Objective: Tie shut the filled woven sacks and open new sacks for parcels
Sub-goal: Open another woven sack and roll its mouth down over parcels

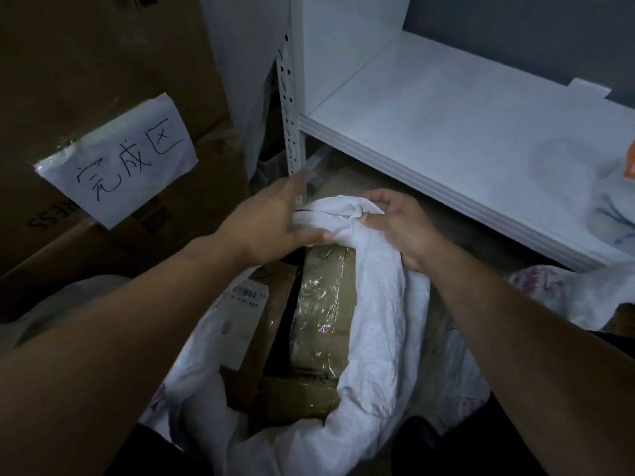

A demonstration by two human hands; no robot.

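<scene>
On the floor at low centre, between both forearms: white woven sack (pixel 378 321), mouth wide open, filled with parcels. Pinches the sack's bunched far rim with the right hand (pixel 402 228), fingers curled over the fabric, thumb tucked against it, a firm grasp on the cloth. Holds the left hand (pixel 271 221) out flat over the far side of the mouth, fingers straight and slightly blurred, released. Lays only the thumb against the gathered rim, just beside the right hand.

Inside the mouth: a taped cardboard parcel (pixel 323 304), glossy with clear tape, standing along the sack's right wall, and just left of it a labelled parcel (pixel 247 314) bearing a barcode sticker.

Beyond the hands: white shelf (pixel 446 115) on a perforated upright (pixel 290 115), running off to the right. At left: a paper sign (pixel 120 163) with handwritten characters, taped to a cardboard box (pixel 86 63). At right, below the shelf edge: printed sacks (pixel 563 297), crumpled.
</scene>
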